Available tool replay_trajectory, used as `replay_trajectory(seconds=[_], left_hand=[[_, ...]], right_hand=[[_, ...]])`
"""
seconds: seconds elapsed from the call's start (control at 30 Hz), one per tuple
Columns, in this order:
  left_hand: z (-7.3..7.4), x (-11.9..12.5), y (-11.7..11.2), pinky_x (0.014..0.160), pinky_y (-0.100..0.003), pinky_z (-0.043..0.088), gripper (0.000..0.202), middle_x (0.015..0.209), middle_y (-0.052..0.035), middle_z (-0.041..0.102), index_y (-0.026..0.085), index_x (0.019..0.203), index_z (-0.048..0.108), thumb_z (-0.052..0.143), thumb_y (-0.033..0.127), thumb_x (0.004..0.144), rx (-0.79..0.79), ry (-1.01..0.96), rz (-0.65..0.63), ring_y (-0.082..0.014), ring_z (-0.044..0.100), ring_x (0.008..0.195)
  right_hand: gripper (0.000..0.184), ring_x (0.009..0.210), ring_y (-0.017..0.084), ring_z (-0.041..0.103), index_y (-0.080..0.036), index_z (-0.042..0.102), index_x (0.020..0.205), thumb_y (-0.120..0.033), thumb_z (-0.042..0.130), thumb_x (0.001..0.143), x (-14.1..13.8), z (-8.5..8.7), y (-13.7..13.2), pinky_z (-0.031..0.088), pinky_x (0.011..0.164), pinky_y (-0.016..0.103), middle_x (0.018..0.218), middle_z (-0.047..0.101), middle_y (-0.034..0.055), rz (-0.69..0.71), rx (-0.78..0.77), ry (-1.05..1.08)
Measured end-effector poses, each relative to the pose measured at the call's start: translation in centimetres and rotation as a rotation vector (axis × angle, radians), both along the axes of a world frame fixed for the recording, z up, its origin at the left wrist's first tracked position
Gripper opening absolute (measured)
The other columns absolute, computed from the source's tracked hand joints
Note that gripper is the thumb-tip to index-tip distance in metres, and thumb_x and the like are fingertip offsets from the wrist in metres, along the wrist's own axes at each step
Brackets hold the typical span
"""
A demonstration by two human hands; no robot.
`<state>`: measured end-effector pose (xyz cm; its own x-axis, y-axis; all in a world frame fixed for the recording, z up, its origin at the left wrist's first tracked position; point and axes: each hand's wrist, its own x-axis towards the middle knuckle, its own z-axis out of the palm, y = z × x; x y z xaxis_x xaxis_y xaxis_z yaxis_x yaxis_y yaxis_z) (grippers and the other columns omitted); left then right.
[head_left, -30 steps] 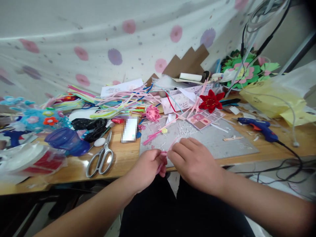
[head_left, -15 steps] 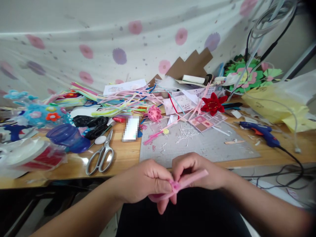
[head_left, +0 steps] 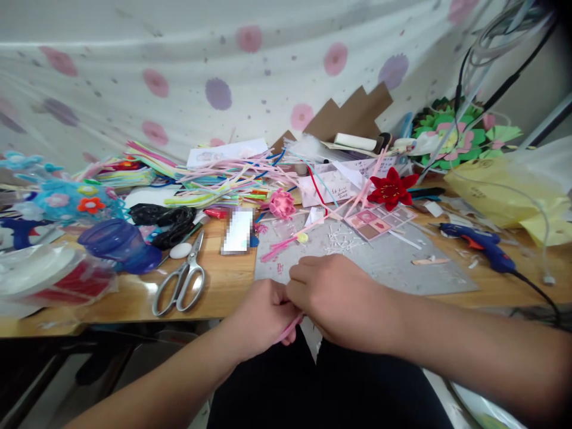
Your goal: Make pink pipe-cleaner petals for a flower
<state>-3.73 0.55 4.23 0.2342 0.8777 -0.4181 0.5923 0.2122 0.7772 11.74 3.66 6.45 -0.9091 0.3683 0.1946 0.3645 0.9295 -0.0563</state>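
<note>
Low at the table's front edge, above my lap, my two hands meet. My left hand (head_left: pixel 265 314) is closed around a pink fuzzy pipe cleaner (head_left: pixel 290 330), a short stretch of which shows below its fingers. Over the left fingertips curls my right hand (head_left: pixel 342 298), also closed, its back turned to me. The pipe cleaner runs in under the right fingers, and most of it is hidden there. Behind the hands, on a grey mat (head_left: pixel 292 268), are a pink pipe-cleaner flower (head_left: pixel 282 204), a red flower (head_left: pixel 392 189) and scattered thin white bits (head_left: pixel 342 241).
Silver scissors (head_left: pixel 181 283) lie left of the mat, near a blue plastic container (head_left: pixel 117 245). Bundles of pipe cleaners (head_left: pixel 232 179) are heaped at the back. To the right rests a blue glue gun (head_left: pixel 485 245) with its cable. A wrapped spool (head_left: pixel 56 277) stands far left.
My right hand has moved left and turned over the left fingertips. The pink strip's free end, which stuck out to the right, is now hidden. The view has shifted slightly.
</note>
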Motion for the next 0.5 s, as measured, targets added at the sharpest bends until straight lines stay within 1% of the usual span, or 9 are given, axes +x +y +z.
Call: replay_trajectory(seconds=[0.03,0.1,0.17,0.23,0.27,0.33,0.4,0.5], left_hand=[[0.1,-0.2,-0.1,0.046,-0.022,0.033,0.033,0.04,0.0023,0.052,0.017,0.044,0.052,0.046,0.02,0.076,0.032,-0.032,0.029,-0.0108,0.048,0.042],[0.2,-0.6,-0.4,0.047,-0.022,0.034,0.033,0.046,0.0004,0.058,0.016,0.05,0.055,0.048,0.028,0.081,0.051,-0.124,0.089,-0.0112,0.051,0.044],[0.2,-1.0,-0.8,0.048,-0.021,0.036,0.035,0.052,-0.0016,0.063,0.015,0.058,0.058,0.05,0.036,0.084,0.008,-0.261,0.107,-0.0114,0.054,0.047],[0.1,-1.3,-1.3,0.05,-0.021,0.039,0.035,0.058,-0.0035,0.067,0.014,0.065,0.06,0.052,0.041,0.085,-0.052,-0.413,0.093,-0.0123,0.059,0.051],[0.0,-1.4,-1.6,0.052,-0.021,0.041,0.034,0.06,-0.0046,0.069,0.013,0.068,0.061,0.053,0.041,0.085,-0.073,-0.485,0.087,-0.0131,0.061,0.054],[-0.1,-1.5,-2.0,0.056,-0.022,0.045,0.032,0.065,-0.0069,0.071,0.012,0.072,0.063,0.056,0.04,0.084,-0.091,-0.599,0.081,-0.0145,0.064,0.059],[-0.2,-1.4,-2.3,0.059,-0.024,0.047,0.03,0.065,-0.0085,0.072,0.011,0.073,0.063,0.056,0.037,0.084,-0.118,-0.685,0.068,-0.0155,0.065,0.06],[-0.6,-1.2,-2.5,0.056,-0.022,0.045,0.028,0.06,-0.0088,0.071,0.01,0.073,0.064,0.055,0.034,0.085,-0.165,-0.756,0.053,-0.0152,0.065,0.055]], right_hand=[[0.006,0.064,0.019,0.05,-0.014,0.062,0.076,-0.011,0.058,0.078,0.1,-0.9,-0.5,0.03,0.051,0.03,0.073,0.06,0.0054,-0.039,0.015,0.096],[0.017,0.066,0.019,0.049,-0.013,0.061,0.075,-0.008,0.048,0.083,0.4,-2.7,-1.6,0.033,0.055,0.031,0.073,0.058,0.0061,-0.122,0.004,0.326],[0.022,0.069,0.018,0.048,-0.013,0.061,0.079,-0.005,0.042,0.087,0.7,-4.3,-2.5,0.037,0.058,0.03,0.075,0.057,0.0057,-0.174,-0.083,0.526],[0.021,0.071,0.016,0.049,-0.014,0.06,0.085,-0.003,0.042,0.087,0.9,-5.3,-3.2,0.039,0.062,0.028,0.079,0.058,0.0048,-0.186,-0.17,0.682],[0.02,0.072,0.015,0.049,-0.014,0.06,0.088,-0.002,0.043,0.087,1.0,-5.6,-3.5,0.04,0.063,0.027,0.081,0.058,0.0044,-0.181,-0.199,0.735],[0.02,0.072,0.014,0.049,-0.015,0.059,0.09,0.0,0.046,0.086,1.2,-5.7,-3.7,0.04,0.063,0.026,0.081,0.058,0.0037,-0.154,-0.211,0.795],[0.021,0.07,0.014,0.049,-0.014,0.06,0.09,0.002,0.047,0.084,1.4,-5.5,-3.8,0.039,0.061,0.026,0.08,0.058,0.0038,-0.108,-0.173,0.811],[0.023,0.072,0.015,0.05,-0.012,0.06,0.093,0.004,0.048,0.083,1.8,-5.1,-3.8,0.04,0.062,0.027,0.082,0.059,0.0054,-0.036,-0.118,0.802]])
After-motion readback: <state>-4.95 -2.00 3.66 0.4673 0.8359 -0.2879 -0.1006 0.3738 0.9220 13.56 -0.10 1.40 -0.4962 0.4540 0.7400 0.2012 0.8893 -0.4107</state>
